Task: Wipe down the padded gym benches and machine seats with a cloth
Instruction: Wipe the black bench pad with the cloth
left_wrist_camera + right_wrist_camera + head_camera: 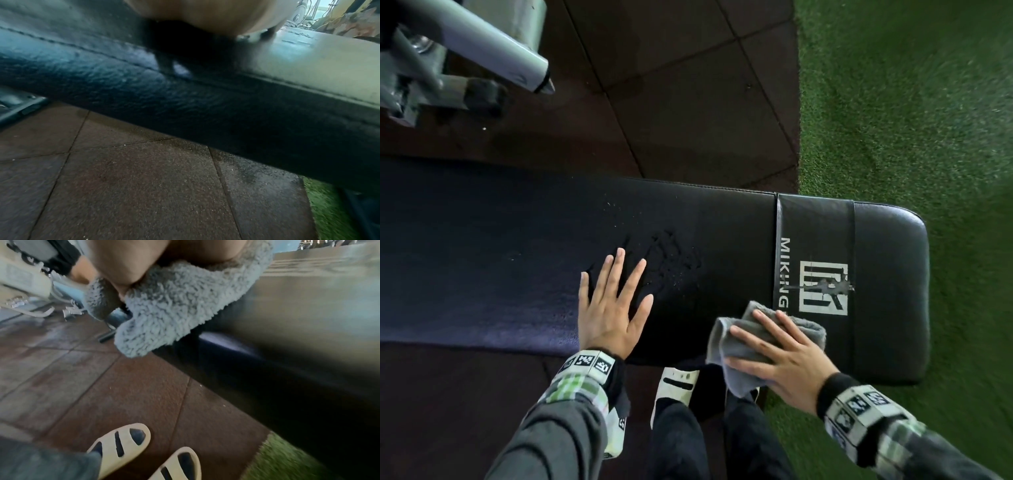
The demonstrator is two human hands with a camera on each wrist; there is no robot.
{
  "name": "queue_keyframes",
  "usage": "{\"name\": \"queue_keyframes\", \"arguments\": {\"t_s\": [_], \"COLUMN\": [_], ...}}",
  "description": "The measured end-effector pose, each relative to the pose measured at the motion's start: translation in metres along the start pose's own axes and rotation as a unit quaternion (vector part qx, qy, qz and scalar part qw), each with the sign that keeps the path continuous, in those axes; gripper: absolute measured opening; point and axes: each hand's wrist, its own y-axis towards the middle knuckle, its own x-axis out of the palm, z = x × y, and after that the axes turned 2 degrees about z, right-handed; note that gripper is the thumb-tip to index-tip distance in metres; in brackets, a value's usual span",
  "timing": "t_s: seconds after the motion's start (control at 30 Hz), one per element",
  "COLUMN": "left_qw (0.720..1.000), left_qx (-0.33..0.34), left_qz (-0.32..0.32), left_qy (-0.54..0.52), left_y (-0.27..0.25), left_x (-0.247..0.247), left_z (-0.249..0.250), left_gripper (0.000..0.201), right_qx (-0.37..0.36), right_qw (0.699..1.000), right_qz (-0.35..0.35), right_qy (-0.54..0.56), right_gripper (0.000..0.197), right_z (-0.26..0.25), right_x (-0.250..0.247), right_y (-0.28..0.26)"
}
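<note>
Padded black vinyl bench (722, 240), the table of this scene, runs left to right across the head view, over dark brown rubber floor tiles (688, 102) on its left stretch and green artificial turf (911, 102) at its right end. Its top is smooth and slightly glossy, with a stitched seam along the far edge, pale specks and faint smear marks near the middle, and a wide band near the right end carrying a white block logo (823, 287) and white lettering, part of it hidden by the cloth. In the left wrist view the bench side shows a pebbled grain.

Pale grey metal machine frame (465, 44) stands on the tiles at the upper left, well apart from the bench.

Left hand (613, 305) lies flat on the bench top near its front edge, fingers straight and spread, holding nothing.

Right hand (780, 356) lies just to the right of it, palm down on the fluffy grey microfibre cloth (726, 335), fingers straight and spread, pressing it onto the bench at the front edge beside the lettered band. The cloth is folded and bunched; one corner hangs over the bench edge, as the right wrist view shows, its pile thick and looped.

Cream slotted slip-on shoes (123, 449) stand on the tiles below the bench edge.
</note>
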Motion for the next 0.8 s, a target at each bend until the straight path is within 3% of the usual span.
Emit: {"name": "queue_keyframes", "arguments": {"t_s": [0.2, 0.43, 0.5, 0.6, 0.8], "left_qw": [0.999, 0.999, 0.998, 0.998, 0.998], "left_qx": [-0.041, -0.04, -0.041, -0.038, -0.038], "left_qz": [0.01, 0.035, 0.04, 0.041, 0.045], "left_qy": [0.014, 0.012, 0.012, 0.009, 0.006], "left_y": [-0.018, -0.02, -0.02, -0.02, -0.021], "left_x": [-0.012, -0.008, -0.007, -0.008, -0.007], "left_z": [-0.044, -0.046, -0.046, -0.047, -0.048], "left_gripper": [0.059, 0.056, 0.056, 0.055, 0.056], "right_qx": [0.101, 0.231, 0.212, 0.128, -0.034], "right_qw": [0.994, 0.967, 0.97, 0.985, 0.999], "right_qz": [0.035, 0.065, 0.069, 0.068, -0.001], "right_qy": [0.023, 0.088, 0.094, 0.091, -0.003], "right_gripper": [0.067, 0.058, 0.054, 0.05, 0.058], "right_z": [0.019, 0.001, -0.016, -0.047, -0.046], "right_x": [-0.004, -0.022, -0.028, -0.024, -0.002], "right_y": [-0.016, 0.065, 0.092, 0.109, 0.054]}}
